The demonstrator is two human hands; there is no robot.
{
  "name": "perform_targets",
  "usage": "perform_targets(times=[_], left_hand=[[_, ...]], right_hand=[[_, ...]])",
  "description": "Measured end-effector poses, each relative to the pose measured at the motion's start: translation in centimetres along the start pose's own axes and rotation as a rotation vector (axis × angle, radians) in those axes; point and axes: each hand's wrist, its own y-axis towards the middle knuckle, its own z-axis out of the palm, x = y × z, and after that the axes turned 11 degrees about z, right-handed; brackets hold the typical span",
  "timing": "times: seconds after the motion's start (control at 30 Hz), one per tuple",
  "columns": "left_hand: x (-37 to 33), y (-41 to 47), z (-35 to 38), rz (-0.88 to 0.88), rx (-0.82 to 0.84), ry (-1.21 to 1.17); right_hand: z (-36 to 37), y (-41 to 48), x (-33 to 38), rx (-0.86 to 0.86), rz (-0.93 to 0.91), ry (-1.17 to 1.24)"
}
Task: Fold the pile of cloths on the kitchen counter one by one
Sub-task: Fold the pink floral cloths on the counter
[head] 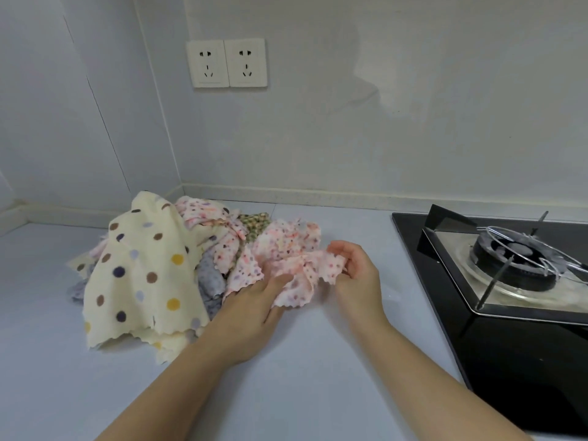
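Pale walls meet at a corner behind a light counter (302, 361), where a double wall socket (226, 63) sits above a heap of cloths (178, 259) and a black gas hob (509, 313) fills the right side. A person's two bare forearms reach in from the lower edge. Between the hands lies a crumpled pink spotted cloth (299, 268), at the right edge of the heap and still partly resting against it. The left hand (254, 308) lies palm down with fingers loosely spread, its thumb pressed onto the lower part of that cloth; the grip here is loose, more a hold-down than a clasp. The right hand (358, 275) is half curled, fingers bent toward the thumb, pinching the cloth's scalloped right edge. Left of them a large cream cloth with coloured dots (140, 275) drapes over the heap, covering most of what lies under it; a grey-lilac cloth (211, 281) and a green patterned one (253, 226) show only in slivers. How many cloths the heap holds cannot be made out. The hob is cut off by the right border.
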Motion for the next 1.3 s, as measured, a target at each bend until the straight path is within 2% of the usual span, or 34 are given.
perform_targets(times=[0.1, 0.17, 0.23, 0.3, 0.37, 0.43, 0.5, 0.57, 0.67, 0.77, 0.83, 0.9, 0.97, 1.07, 1.17, 1.3], left_hand=[[0.1, 0.0, -0.4, 0.075, -0.276, -0.024], [0.2, -0.1, -0.8, 0.015, -0.451, -0.119], [0.3, -0.2, -1.0, -0.037, -0.534, -0.156], [-0.2, -0.6, -1.1, 0.023, -0.467, -0.173], [-1.2, -1.1, -1.4, 0.132, -0.386, -0.178], [-2.0, -1.2, -1.7, 0.224, -0.361, -0.166], [-3.0, -1.2, -1.9, 0.297, -0.304, -0.177], [-4.3, -1.3, -1.8, 0.325, -0.283, -0.27], [-5.7, -0.6, -2.1, 0.136, -0.419, -0.444], [-4.9, 1.9, -3.0, -0.095, -0.529, -0.353], [-4.1, 3.7, -3.2, -0.124, -0.426, -0.314], [-3.2, 5.4, -2.4, -0.116, -0.206, -0.277], [-2.1, 6.9, -1.3, -0.122, -0.003, -0.141], [-0.5, 8.0, -0.8, -0.209, 0.042, 0.068], [1.6, 8.3, -1.0, -0.375, 0.055, 0.314], [4.1, 7.2, -0.8, -0.49, 0.122, 0.445]], right_hand=[[0.1, 0.2, -0.8, -0.035, -0.107, -0.269], [0.0, 0.0, -0.4, -0.05, -0.208, -0.363], [-0.5, -0.3, 0.3, -0.092, -0.286, -0.401], [-1.3, -0.2, 0.8, -0.155, -0.298, -0.468], [-2.7, -0.2, 1.5, -0.244, -0.297, -0.7], [-4.6, -0.9, 2.3, -0.302, -0.371, -0.92], [-6.6, -2.1, 3.1, -0.259, -0.46, -1.019], [-8.2, -3.3, 3.6, -0.099, -0.462, -1.11], [-9.1, -4.5, 4.6, 0.048, -0.382, -1.205], [-8.4, -4.3, 5.5, 0.036, -0.476, -1.282], [-7.1, -3.9, 5.1, 0.2, -0.476, -1.221], [-5.9, -3.8, 3.9, 0.416, -0.412, -1.122], [-5.4, -3.8, 2.6, 0.519, -0.342, -1.148], [-5.5, -3.5, 1.3, 0.469, -0.237, -1.275], [-5.7, -3.7, 0.7, 0.376, -0.104, -1.347], [-5.6, -3.8, 0.5, 0.296, 0.005, -1.397]])
